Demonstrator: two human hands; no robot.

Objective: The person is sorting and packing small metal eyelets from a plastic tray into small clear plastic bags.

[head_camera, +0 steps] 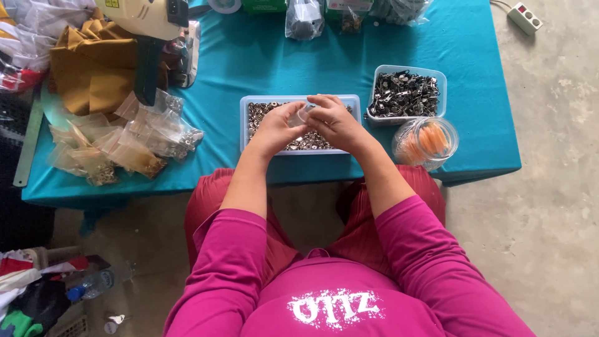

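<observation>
My left hand [276, 128] and my right hand [334, 122] meet over a clear rectangular tray [299, 100] of small silver metal pieces on the teal table [249, 56]. Between the fingertips of both hands is a small clear plastic bag [302, 115]. Both hands pinch it, fingers curled. What is inside the bag is too small to tell.
Right of the tray stands a second clear tray [407, 93] of dark metal clips and a round clear jar [425, 142] with orange pieces. Filled little bags [125, 143] lie at the left, near brown cloth [93, 68] and a cream machine [146, 25]. A power strip [524, 17] lies on the floor.
</observation>
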